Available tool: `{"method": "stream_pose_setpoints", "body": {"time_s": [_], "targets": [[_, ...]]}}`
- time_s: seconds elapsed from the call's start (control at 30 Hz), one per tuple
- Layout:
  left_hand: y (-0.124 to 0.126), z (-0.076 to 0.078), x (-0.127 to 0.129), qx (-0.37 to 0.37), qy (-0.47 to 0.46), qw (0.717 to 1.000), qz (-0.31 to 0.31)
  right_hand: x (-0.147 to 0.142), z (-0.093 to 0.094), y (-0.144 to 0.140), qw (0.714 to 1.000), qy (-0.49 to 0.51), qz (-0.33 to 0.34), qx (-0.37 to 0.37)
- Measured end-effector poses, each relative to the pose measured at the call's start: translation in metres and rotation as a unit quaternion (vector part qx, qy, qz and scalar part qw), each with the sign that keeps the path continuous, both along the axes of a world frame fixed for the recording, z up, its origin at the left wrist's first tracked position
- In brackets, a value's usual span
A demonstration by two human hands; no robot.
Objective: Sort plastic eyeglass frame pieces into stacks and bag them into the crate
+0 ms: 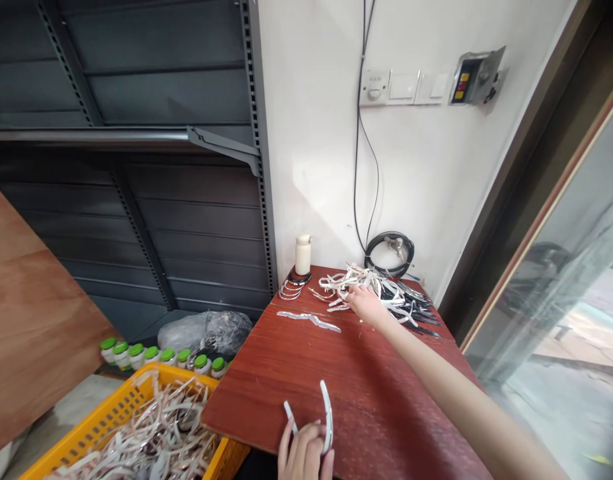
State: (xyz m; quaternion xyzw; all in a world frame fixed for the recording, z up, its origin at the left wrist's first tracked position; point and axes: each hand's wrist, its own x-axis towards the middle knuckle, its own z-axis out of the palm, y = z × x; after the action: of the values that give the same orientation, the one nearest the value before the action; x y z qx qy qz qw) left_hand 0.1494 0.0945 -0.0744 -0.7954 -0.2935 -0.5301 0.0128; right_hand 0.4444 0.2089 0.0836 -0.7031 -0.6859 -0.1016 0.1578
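Observation:
My left hand, at the near edge of the red-brown table, has its fingers closed around a curved white strip. Two pale ends stick up past the fingers, one on each side; whether they belong to one piece cannot be seen. At the far end, my right hand is in a heap of curved white strips, fingers bent and pinched on the strips there. Thin black strips lie at the heap's right. A wavy pale strip lies flat between both hands.
A yellow basket full of similar strips stands low at left. Behind it are white jars with green lids and plastic bags. A cream cylinder and coiled black cable sit by the wall; a glass door stands right.

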Motion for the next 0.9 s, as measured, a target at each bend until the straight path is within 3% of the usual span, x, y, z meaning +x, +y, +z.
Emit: {"method": "stream_pose_setpoints", "body": {"time_s": [0.17,0.37,0.63,0.9], "targets": [[0.003,0.004,-0.002,0.005,0.008,1.000,-0.022,0.008,-0.007,0.010,1.000,0.008,0.000,-0.023],[0.007,-0.001,-0.008,0.072,0.026,0.994,0.072,0.031,0.005,0.018,0.995,0.097,-0.005,-0.019],[0.003,-0.002,-0.014,0.032,0.051,0.998,0.019,0.058,0.034,0.007,0.971,0.219,-0.066,0.071],[-0.001,0.001,-0.012,0.027,0.058,0.997,0.040,0.059,0.051,-0.005,0.939,0.269,-0.137,0.162]]}}
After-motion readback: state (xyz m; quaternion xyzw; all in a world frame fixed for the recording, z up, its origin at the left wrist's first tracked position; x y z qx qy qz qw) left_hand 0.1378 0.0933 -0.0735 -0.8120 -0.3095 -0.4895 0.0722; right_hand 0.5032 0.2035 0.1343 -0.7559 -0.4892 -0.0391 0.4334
